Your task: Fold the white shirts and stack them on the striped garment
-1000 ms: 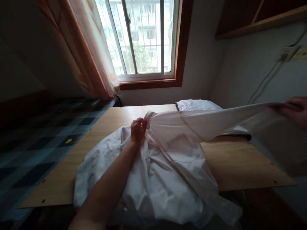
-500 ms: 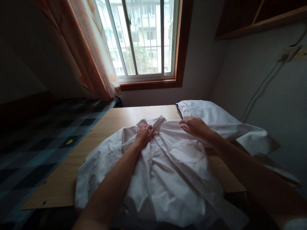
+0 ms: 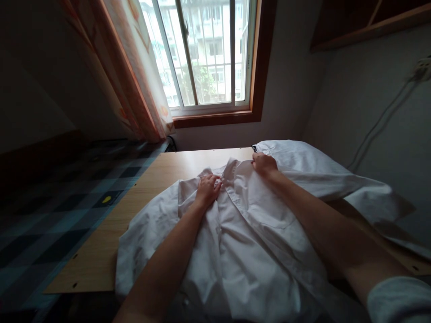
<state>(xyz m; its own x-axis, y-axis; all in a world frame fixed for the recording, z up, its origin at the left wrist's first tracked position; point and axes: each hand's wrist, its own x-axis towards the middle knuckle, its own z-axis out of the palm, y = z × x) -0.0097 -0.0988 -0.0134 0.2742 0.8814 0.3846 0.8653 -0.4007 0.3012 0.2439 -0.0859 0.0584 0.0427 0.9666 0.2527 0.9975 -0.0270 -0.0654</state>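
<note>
A white button-up shirt (image 3: 251, 251) lies front side up on the wooden board, wrinkled, its collar toward the window. At the collar opening, my left hand (image 3: 208, 190) rests on the fabric, fingers bent and closed on the edge by the placket. Farther right, my right hand (image 3: 265, 164) is closed in a pinch on the shirt's shoulder, lifting the cloth slightly. The sleeve on that side stretches right, beyond my forearm. The lower hem fades into shadow at the near edge.
The wooden board (image 3: 89, 244) carries the shirt. Another white cloth bundle (image 3: 296, 152) with a dark striped edge lies at the back right. A checked bedspread (image 3: 67, 224) is on the left. Behind are a window (image 3: 208, 58) and a curtain (image 3: 131, 80); a cord (image 3: 377, 123) hangs on the right wall.
My right hand has moved a little up and left, closing on the shirt's shoulder and drawing the cloth up. My left hand stays at the collar. The view has shifted slightly.
</note>
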